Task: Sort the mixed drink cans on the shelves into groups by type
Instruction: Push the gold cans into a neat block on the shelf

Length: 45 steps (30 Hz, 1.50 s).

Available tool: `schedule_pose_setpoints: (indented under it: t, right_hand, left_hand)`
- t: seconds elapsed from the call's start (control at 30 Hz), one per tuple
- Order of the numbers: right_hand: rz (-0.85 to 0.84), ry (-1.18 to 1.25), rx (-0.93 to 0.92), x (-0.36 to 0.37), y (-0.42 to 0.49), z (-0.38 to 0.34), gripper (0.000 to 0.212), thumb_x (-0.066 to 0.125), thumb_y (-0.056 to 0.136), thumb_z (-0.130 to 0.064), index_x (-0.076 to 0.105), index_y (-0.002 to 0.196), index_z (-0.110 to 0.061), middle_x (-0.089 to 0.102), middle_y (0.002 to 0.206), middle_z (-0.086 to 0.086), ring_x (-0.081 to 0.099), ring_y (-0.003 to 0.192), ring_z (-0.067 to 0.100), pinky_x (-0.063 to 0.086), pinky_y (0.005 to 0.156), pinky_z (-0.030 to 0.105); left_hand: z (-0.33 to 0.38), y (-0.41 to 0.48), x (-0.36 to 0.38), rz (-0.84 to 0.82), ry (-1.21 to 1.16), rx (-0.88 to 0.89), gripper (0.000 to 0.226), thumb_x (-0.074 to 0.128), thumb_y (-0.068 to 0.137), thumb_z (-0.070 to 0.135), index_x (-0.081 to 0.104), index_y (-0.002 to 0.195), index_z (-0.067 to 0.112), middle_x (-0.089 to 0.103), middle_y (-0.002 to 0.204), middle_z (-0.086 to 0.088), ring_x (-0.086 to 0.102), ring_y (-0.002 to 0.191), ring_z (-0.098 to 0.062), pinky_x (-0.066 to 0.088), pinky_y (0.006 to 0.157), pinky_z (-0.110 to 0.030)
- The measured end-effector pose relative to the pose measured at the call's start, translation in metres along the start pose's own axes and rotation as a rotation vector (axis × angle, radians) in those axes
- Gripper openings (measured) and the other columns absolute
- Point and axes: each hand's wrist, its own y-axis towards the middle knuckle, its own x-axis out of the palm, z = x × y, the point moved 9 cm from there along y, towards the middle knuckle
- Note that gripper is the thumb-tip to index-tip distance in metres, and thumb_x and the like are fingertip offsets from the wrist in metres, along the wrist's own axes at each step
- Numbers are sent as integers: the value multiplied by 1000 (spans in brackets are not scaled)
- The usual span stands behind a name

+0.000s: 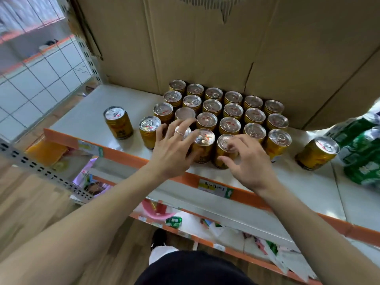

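Note:
Several gold drink cans (232, 111) stand in rows on a white shelf (88, 118), packed against a cardboard wall. One gold can (118, 122) stands alone at the left, another (149, 131) beside the block, and a third (317, 153) apart on the right. My left hand (174, 147) hovers with spread fingers over a front-row can, a ring on one finger. My right hand (246, 161) reaches with loosely bent fingers at the front can (225, 150); neither hand grips anything. Green cans (362, 153) lie wrapped in plastic at the far right.
The shelf has an orange front edge (131, 159) with price tags. Lower shelves hold packets and a pink item (156, 212). A perforated metal upright (45, 167) crosses the left. Tiled wall and wooden floor lie to the left.

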Motion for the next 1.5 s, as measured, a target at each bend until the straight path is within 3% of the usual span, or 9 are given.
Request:
schedule_pose_setpoints:
  t: [0.17,0.3,0.4,0.57,0.83,0.97,1.13,1.33,1.5]
  right_hand:
    - [183,-64,40,-46,-12,30,26,61,89,-24,68,108,-8,66,114,9,58,108,27,47,90,35]
    - [184,-147,180,-58,-13,77,38,55,84,-25,66,117,-8,63,122,12,56,113,36,47,96,50]
    - [159,-182,311,-60,-18,102,46,52,82,-30,62,125,-14,59,131,10,52,121,38,44,98,58]
    - [117,-261,444,-62,-27,121,43,62,90,-33,58,132,-22,49,145,9,39,135,39,28,108,63]
    - [-14,-311,571,-67,-37,150,53,49,96,-48,42,146,-32,26,162,2,15,149,37,7,113,68]
    - [-72,-342,616,-66,-40,165,59,46,96,-51,34,150,-32,21,163,2,10,149,38,8,113,69]
    - [-73,-356,603,-70,-44,177,62,54,93,-41,36,150,-26,26,161,9,13,146,43,26,113,59]
    - [-53,-345,600,-80,-43,187,58,60,86,-16,47,142,-15,38,149,18,37,125,46,29,110,48]
    - [95,-205,553,-102,-56,172,56,64,86,-9,51,140,-16,41,143,13,36,118,43,31,104,42]
  left_hand:
    - [-98,-9,-34,121,47,-343,46,44,94,48,55,133,25,42,150,-3,33,133,-29,24,105,-48]
    - [-179,-26,-30,-14,16,-680,38,52,97,38,56,133,28,26,157,-9,24,140,-39,23,109,-54]
    - [-200,-34,-15,-114,-195,-729,54,65,90,23,51,141,24,30,151,-19,41,130,-44,35,111,-49]
    - [-204,-39,-36,67,-274,-831,46,66,82,12,63,126,25,44,135,-19,51,118,-42,42,106,-46]
    - [-126,-7,-102,391,-283,-490,44,75,85,22,60,126,20,47,135,-16,52,116,-35,51,88,-52]
    - [-72,15,-108,381,-338,-330,45,76,83,23,61,125,16,50,129,-16,56,100,-32,53,77,-48]
    - [2,32,-102,326,-419,-162,46,77,82,28,63,122,12,53,125,-14,58,89,-26,52,72,-39]
    - [73,41,-92,266,-497,-26,44,73,83,36,62,121,17,54,126,-10,61,93,-25,55,71,-43]
    - [110,40,-78,185,-494,22,46,72,82,40,63,122,19,54,129,-6,61,100,-25,56,68,-44]
